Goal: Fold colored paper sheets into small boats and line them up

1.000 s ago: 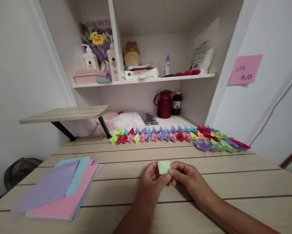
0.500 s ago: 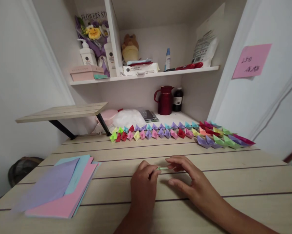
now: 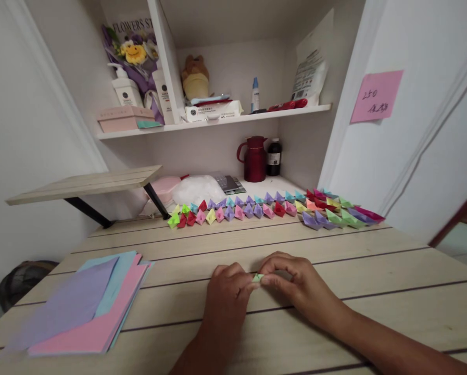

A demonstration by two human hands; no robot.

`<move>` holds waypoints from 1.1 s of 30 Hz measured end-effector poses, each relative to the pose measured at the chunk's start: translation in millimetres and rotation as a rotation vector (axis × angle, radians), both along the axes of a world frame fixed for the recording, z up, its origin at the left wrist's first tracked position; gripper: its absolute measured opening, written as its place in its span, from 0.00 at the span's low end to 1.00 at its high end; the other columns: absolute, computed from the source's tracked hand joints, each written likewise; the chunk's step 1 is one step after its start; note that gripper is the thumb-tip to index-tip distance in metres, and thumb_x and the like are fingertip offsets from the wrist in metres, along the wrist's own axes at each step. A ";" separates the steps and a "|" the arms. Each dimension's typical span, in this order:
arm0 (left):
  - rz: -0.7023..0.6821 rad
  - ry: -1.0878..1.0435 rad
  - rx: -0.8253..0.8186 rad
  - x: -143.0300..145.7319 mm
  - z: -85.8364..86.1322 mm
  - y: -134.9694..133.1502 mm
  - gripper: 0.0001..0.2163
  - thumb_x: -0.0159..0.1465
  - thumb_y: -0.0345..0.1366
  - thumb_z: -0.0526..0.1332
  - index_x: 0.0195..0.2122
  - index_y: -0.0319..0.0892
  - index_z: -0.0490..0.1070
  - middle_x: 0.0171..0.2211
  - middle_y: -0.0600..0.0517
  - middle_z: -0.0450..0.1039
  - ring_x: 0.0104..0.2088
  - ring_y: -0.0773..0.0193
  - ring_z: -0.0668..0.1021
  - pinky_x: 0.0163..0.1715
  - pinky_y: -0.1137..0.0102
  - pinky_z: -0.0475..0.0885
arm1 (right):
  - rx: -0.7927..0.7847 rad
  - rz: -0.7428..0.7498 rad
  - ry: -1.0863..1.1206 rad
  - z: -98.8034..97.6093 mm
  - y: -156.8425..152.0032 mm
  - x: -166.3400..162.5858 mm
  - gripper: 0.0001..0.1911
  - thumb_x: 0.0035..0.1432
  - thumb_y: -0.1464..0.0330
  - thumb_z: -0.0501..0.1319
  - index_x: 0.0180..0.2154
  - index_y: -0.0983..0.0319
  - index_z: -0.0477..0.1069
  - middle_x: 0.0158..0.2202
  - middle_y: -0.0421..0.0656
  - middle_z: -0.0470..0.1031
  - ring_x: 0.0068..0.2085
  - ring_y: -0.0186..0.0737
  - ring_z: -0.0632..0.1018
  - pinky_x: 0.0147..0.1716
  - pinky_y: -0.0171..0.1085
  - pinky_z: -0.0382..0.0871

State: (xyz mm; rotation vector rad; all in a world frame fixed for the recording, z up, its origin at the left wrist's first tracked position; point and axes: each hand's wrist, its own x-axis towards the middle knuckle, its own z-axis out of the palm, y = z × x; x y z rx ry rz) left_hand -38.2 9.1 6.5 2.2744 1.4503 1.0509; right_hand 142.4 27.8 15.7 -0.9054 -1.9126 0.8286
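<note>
A small folded light-green paper [image 3: 257, 278] sits just above the wooden table [image 3: 202, 250], its ends pinched between thumb and fingers by the left hand [image 3: 227, 291] and right hand [image 3: 298, 281], probably to control its folds. Beyond stand origami boats [image 3: 239, 212], likely lined up for order; coloured sheets [image 3: 85, 312] lie leftward, seemingly within reach. The pink sticky note [image 3: 377, 97] shows “250” above unclear handwriting; lettering behind the flowers [image 3: 134, 52] reads “FLOWERS ST”.
</note>
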 end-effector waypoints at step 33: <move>0.140 -0.100 -0.059 2.1 -7.7 9.5 0.06 0.57 0.26 0.62 0.30 0.45 0.74 0.30 0.55 0.75 0.34 0.63 0.75 0.42 0.65 0.66 | 0.115 -0.072 -0.221 -12.5 18.3 1.9 0.02 0.58 0.70 0.60 0.32 0.59 0.72 0.33 0.42 0.75 0.37 0.41 0.74 0.37 0.38 0.67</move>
